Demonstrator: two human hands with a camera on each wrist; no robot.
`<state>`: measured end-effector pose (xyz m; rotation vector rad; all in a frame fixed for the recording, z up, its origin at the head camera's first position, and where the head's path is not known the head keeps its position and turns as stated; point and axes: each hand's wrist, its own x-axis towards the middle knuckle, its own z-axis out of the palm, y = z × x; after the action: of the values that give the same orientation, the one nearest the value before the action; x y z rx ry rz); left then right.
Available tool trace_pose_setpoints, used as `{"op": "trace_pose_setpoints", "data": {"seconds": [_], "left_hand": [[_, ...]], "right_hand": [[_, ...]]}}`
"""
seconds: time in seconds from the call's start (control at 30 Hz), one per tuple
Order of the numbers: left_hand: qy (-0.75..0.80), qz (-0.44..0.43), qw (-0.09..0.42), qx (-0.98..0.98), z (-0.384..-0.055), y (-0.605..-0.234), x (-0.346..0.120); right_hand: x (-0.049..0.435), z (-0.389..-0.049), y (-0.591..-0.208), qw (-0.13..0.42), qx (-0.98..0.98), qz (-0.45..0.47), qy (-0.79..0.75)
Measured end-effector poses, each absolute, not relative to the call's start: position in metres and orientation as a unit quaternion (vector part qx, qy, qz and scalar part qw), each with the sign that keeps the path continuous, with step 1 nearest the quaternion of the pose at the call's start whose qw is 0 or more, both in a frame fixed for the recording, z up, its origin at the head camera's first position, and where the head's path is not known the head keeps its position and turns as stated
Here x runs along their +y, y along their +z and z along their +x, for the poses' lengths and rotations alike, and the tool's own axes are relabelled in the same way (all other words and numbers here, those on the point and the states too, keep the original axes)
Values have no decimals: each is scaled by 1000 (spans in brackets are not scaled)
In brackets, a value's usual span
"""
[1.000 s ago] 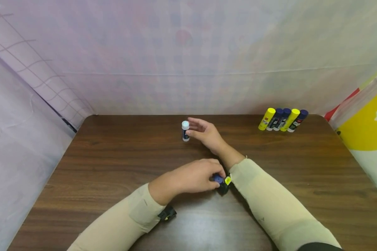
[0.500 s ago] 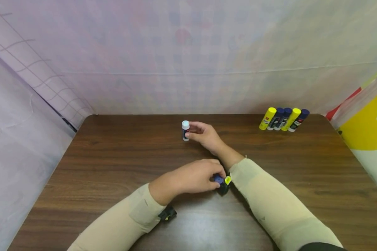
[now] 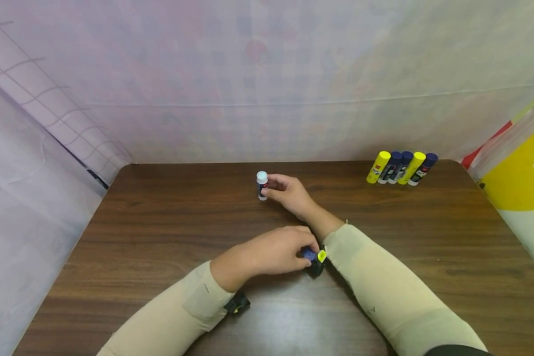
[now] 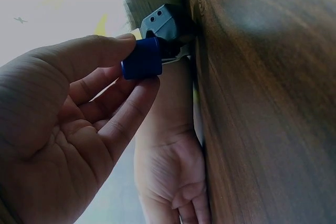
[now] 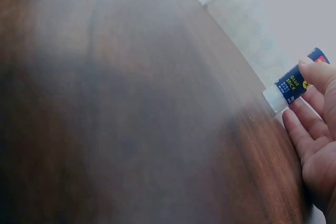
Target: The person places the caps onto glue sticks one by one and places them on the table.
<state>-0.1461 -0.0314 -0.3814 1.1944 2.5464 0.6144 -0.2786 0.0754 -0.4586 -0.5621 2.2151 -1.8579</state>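
Observation:
An uncapped glue stick [image 3: 262, 187], dark blue with a white base and pale top, stands upright near the back middle of the table. My right hand [image 3: 291, 194] holds it from the right, thumb on its near side; the right wrist view shows the GLUE STICK label [image 5: 294, 82] between thumb and fingers. Closer to me, my left hand [image 3: 278, 251] pinches a blue glue stick cap [image 4: 142, 59] between thumb and fingertips. The left hand and cap are beside the right wrist, raised off the table in the left wrist view.
Several capped glue sticks [image 3: 401, 168], yellow and dark blue, stand in a row at the back right of the wooden table [image 3: 160, 222]. A patterned curtain [image 3: 262, 84] hangs behind the back edge. Black camera mounts [image 3: 238, 303] sit on both wrists.
My right hand's fingers and thumb have drawn in around the glue stick, the thumb now overlapping its label. The left hand keeps its pinch on the cap and has hardly moved.

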Motion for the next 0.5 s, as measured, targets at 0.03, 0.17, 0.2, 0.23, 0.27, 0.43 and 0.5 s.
{"op": "trace_pose_setpoints", "data": {"seconds": [0.03, 0.17, 0.2, 0.23, 0.27, 0.43, 0.5], "left_hand": [[211, 411, 131, 877, -146, -381, -31], [210, 410, 132, 878, -146, -382, -31], [209, 409, 132, 878, -146, -382, -31], [209, 409, 132, 878, -146, -382, -31], [208, 409, 133, 878, -146, -382, -31], [206, 409, 134, 879, -146, -383, -31], [206, 410, 134, 878, -147, -383, -31]], "right_hand": [[75, -278, -458, 96, 751, -189, -626], [75, -278, -458, 93, 753, -186, -625], [75, -278, -458, 91, 753, -186, -624], [75, -278, -458, 90, 753, -186, -624], [75, -278, -458, 88, 754, -185, -624], [76, -278, -459, 80, 756, -184, -623], [76, -278, -459, 79, 756, -183, -624]]}}
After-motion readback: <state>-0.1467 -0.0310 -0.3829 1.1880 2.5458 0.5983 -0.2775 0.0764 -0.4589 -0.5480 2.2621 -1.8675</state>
